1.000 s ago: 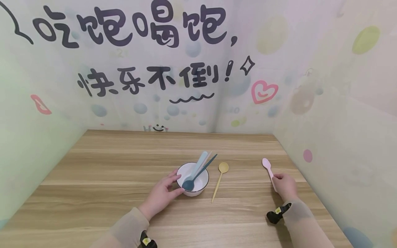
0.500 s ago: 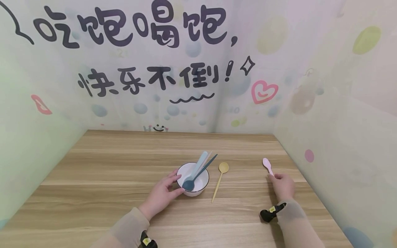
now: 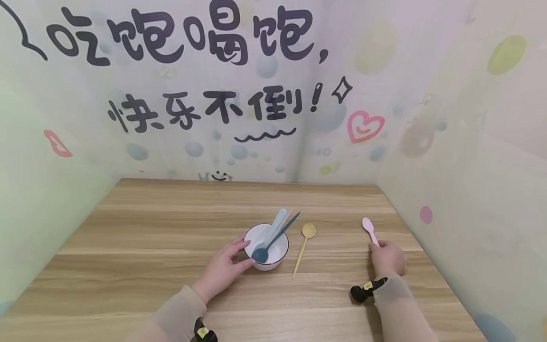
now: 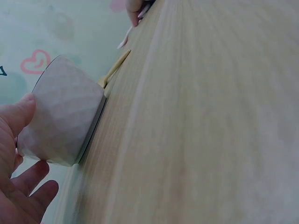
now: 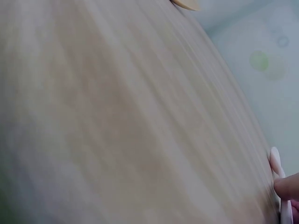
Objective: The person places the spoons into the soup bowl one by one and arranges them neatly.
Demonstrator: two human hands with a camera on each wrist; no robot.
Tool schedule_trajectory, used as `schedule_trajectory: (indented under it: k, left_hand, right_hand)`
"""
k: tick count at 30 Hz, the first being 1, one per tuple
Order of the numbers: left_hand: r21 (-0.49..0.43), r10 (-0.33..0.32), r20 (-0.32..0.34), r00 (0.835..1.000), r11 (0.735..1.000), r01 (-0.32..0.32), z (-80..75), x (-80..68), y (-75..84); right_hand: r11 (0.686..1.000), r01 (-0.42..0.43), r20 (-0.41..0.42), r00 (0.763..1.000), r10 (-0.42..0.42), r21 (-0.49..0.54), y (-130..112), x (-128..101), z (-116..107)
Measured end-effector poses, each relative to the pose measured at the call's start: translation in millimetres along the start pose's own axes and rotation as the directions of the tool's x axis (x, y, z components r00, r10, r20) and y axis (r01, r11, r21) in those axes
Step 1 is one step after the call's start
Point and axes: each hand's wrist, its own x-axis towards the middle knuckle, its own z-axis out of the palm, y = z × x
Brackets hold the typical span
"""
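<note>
Hands, head view (12 o'clock straight ahead). Left hand [image 3: 226,268]: at the white bowl's [image 3: 266,267] 8 o'clock, thumb and fingertips parted round the rim, presumably to steady it; forearm from 7 o'clock. Right hand [image 3: 388,259]: closed on the pink spoon's [image 3: 369,228] handle, at the bowl's 3 o'clock, well apart; knuckles uppermost, forearm from 5, spoon head toward 11. Bowl contents: teal spoon [image 3: 260,255], head at 7; light blue handle [image 3: 277,222] and thin pale handle [image 3: 286,219] beside it, all overhanging toward 1, seemingly too long to lie flat. Yellow spoon [image 3: 308,232]: loose on the table [image 3: 171,228], near the bowl's 3 o'clock, unheld.

Left wrist view: my thumb touched the bowl's outer wall, lower fingers spread; its base sat on the table.

Right wrist view: at 4 o'clock, one fingertip pressed the pink handle; the remaining grip was cut off.
</note>
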Motion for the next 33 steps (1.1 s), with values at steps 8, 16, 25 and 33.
schedule_trajectory:
  k: [8,16,25,33]
  left_hand:
    - [-0.004,-0.005,0.002,1.000,1.000,0.005,-0.8,0.0,2.2]
    - [0.000,-0.007,0.002,1.000,1.000,0.007,-0.8,0.6,1.3]
    - [-0.007,-0.023,0.003,1.000,1.000,0.023,-1.5,-0.2,2.5]
    - [-0.014,-0.016,0.006,1.000,1.000,0.016,-1.4,-1.7,3.0]
  right_hand:
    - [1.000,0.003,-0.038,0.999,-0.004,-0.013,-1.0,0.4,2.4]
    - [0.999,0.027,-0.046,0.999,-0.028,-0.032,-0.2,0.9,3.4]
    - [0.998,0.054,-0.049,0.997,-0.056,-0.040,2.6,0.9,4.0]
    - [0.999,0.038,-0.039,0.999,-0.037,0.007,3.9,0.5,1.8]
